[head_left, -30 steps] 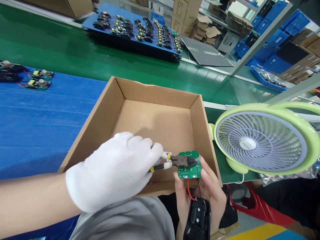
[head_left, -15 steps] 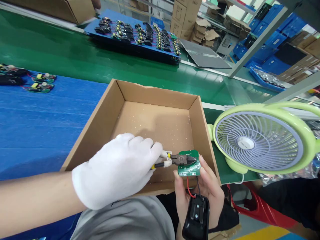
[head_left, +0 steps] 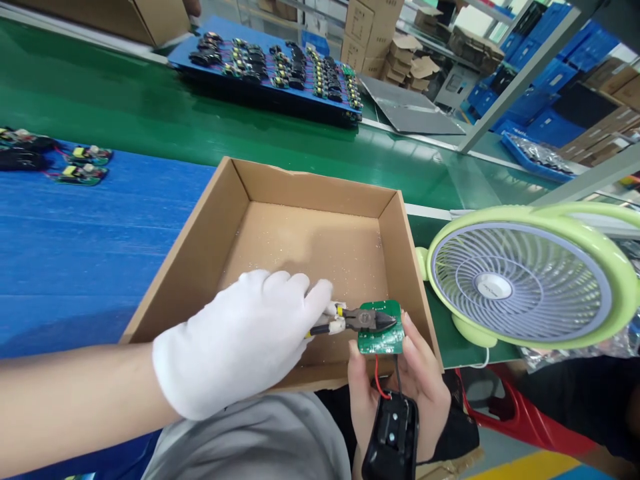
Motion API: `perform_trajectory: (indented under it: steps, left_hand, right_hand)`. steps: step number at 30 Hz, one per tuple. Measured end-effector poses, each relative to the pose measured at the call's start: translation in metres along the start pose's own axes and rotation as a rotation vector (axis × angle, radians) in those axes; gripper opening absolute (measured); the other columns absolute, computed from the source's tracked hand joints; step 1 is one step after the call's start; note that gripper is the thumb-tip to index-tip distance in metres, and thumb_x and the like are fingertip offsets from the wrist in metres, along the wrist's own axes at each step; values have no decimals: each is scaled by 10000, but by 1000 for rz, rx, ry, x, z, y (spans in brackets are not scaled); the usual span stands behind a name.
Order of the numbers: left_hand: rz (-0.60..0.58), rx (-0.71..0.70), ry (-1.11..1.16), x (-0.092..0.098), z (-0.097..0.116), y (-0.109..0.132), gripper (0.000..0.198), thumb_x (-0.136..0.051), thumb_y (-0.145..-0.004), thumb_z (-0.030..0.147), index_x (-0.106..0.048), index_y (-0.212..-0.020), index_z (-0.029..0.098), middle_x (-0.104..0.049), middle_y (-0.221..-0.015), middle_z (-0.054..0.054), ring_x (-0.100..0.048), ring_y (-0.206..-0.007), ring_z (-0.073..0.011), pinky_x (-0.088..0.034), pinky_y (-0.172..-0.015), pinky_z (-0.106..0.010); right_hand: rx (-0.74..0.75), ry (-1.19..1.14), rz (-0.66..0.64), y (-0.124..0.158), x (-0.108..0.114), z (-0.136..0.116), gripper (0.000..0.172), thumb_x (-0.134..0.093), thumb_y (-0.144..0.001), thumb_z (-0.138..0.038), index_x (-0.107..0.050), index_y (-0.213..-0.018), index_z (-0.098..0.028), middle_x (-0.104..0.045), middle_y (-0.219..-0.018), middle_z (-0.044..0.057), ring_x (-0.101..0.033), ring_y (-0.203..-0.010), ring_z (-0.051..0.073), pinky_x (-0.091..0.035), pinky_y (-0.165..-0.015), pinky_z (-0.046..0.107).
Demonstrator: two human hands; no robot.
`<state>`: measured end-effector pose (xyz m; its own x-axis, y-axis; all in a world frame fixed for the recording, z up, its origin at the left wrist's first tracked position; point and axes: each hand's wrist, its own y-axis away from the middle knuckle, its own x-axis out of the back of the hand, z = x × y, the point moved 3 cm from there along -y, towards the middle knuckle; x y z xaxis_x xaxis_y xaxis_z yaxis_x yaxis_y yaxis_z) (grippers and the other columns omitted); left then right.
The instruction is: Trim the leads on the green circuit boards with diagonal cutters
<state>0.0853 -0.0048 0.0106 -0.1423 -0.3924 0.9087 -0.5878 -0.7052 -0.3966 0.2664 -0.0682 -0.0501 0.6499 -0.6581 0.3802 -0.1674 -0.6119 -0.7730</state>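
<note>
My left hand (head_left: 245, 340), in a white glove, is closed round the handles of small cutting pliers (head_left: 363, 320). The pliers' dark jaws rest on a small green circuit board (head_left: 380, 328). My bare right hand (head_left: 415, 383) holds that board from below with fingers curled at its edges. Red and black wires run from the board down to a black plastic housing (head_left: 393, 440) lying in the same hand. Both hands are over the near right corner of an open cardboard box (head_left: 210, 240), whose floor is sprinkled with tiny bright clippings.
A pale green desk fan (head_left: 523, 280) stands right of the box. Several circuit boards lie on a blue tray (head_left: 270, 63) across the green belt (head_left: 125, 107). More boards (head_left: 75, 163) sit on the blue mat (head_left: 75, 253) at left. Cartons and blue crates fill the background.
My gloved left hand and the pliers have shifted slightly right along the board. The right hand with board and housing has barely moved.
</note>
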Motion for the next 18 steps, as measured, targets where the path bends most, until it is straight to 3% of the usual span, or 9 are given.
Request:
perform_trajectory:
  steps: [3, 8, 13, 18]
  left_hand:
    - [75, -16, -12, 3, 0, 0, 297, -495, -899, 30, -714, -859, 227, -614, -691, -57, -547, -536, -270, -380, -545, -413]
    - [6, -29, 8, 2, -2, -3, 312, -521, -865, 35, -623, -669, 255, -551, -660, -57, -532, -532, -269, -353, -530, -416]
    - [-17, -45, -73, 5, 2, -4, 379, -458, -902, -25, -643, -689, 229, -579, -700, -82, -562, -598, -277, -379, -563, -416]
    - [-38, -53, -61, 4, 2, -4, 310, -523, -870, -13, -659, -719, 222, -592, -720, -86, -587, -637, -281, -391, -575, -407]
  right_hand:
    - [4, -8, 33, -1, 0, 1, 827, -957, -937, -534, -607, -1590, -167, -727, -1560, 226, -822, -1316, 296, -777, -956, 395]
    - [96, -68, 27, -4, 2, 11, 824, -981, -930, -441, -592, -1607, -177, -735, -1553, 214, -858, -1240, 290, -784, -906, 374]
    - [87, -39, 87, -10, -1, 4, 671, -960, -932, -186, -645, -1524, -180, -811, -1421, 167, -878, -1181, 264, -782, -897, 352]
    - [62, -10, 107, -12, -2, 0, 678, -978, -904, -165, -644, -1494, -191, -815, -1404, 157, -878, -1168, 268, -791, -872, 367]
